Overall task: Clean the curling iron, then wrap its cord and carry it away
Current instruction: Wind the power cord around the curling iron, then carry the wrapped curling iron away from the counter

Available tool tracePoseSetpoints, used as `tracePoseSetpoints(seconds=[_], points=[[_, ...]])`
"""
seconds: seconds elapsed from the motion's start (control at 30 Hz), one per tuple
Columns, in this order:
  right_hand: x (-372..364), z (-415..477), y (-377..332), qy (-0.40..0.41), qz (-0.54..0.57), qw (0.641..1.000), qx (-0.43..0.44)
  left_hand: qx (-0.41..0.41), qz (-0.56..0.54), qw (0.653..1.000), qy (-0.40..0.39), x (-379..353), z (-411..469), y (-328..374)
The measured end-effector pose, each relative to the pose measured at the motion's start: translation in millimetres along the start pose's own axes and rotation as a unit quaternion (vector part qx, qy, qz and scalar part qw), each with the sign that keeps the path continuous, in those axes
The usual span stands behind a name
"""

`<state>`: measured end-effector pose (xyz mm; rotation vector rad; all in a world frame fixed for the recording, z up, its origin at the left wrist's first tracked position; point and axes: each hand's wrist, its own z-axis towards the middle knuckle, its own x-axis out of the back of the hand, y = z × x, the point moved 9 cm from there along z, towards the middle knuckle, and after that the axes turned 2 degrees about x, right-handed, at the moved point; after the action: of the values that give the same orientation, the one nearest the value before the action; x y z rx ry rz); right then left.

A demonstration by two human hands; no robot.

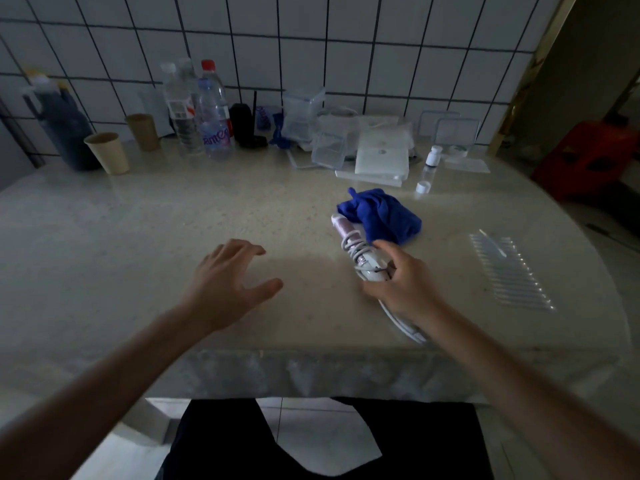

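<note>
The right hand [398, 282] is curled around the handle of the curling iron [349, 239]. The iron lies on the table [138, 220] with its tip pointing to 11 o'clock. The cord [401, 323] is looped around it, but a loose bit trails to 5 o'clock under the wrist. The blue cloth [384, 216] sits right beside it at 1 o'clock. The left hand [221, 275], at 9 o'clock, is spread and holds nothing. If the iron is lifted now, the loose bit might catch on the table edge and pull the loops undone.
</note>
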<state>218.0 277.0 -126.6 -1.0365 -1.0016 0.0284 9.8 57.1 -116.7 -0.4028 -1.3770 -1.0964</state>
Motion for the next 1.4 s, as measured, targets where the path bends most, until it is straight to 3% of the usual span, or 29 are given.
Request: tracePoseSetpoints(seconds=[0.1, 0.53, 0.77, 1.03, 1.1, 1.17, 1.27, 1.4], points=[[-1.2, -8.0, -0.2, -0.005, -0.027, 0.999, 0.024, 0.026, 0.060, 0.996, -0.064, -17.4, -8.3, -22.3], [-10.1, -16.0, 11.8, 0.033, 0.016, 0.999, -0.006, 0.005, 0.061, 0.996, -0.064, -29.3, -10.9, -30.6], [-10.9, -18.9, 26.6, 0.027, 0.008, 0.992, -0.119, 0.014, 0.032, 0.993, -0.110, -30.9, -3.2, -31.9], [-24.5, -22.4, 21.2, 0.013, -0.046, 0.982, -0.184, 0.042, -0.009, 0.987, -0.155, -53.4, -7.4, -36.6], [6.3, -14.6, -22.8, 0.014, -0.052, 0.977, -0.205, 0.044, -0.023, 0.985, -0.164, -4.0, 9.1, -24.8], [-7.9, -18.7, -12.1, -0.002, -0.050, 0.968, -0.246, 0.061, -0.046, 0.976, -0.205, -29.8, 0.4, -29.1], [-2.9, -14.1, -37.1, -0.017, -0.044, 0.947, -0.316, 0.075, -0.064, 0.964, -0.248, -9.9, 10.8, -26.0], [17.1, -19.0, -103.8, -0.014, 0.013, 0.923, -0.385, 0.162, -0.090, 0.941, -0.283, 51.6, 21.6, -31.7]])
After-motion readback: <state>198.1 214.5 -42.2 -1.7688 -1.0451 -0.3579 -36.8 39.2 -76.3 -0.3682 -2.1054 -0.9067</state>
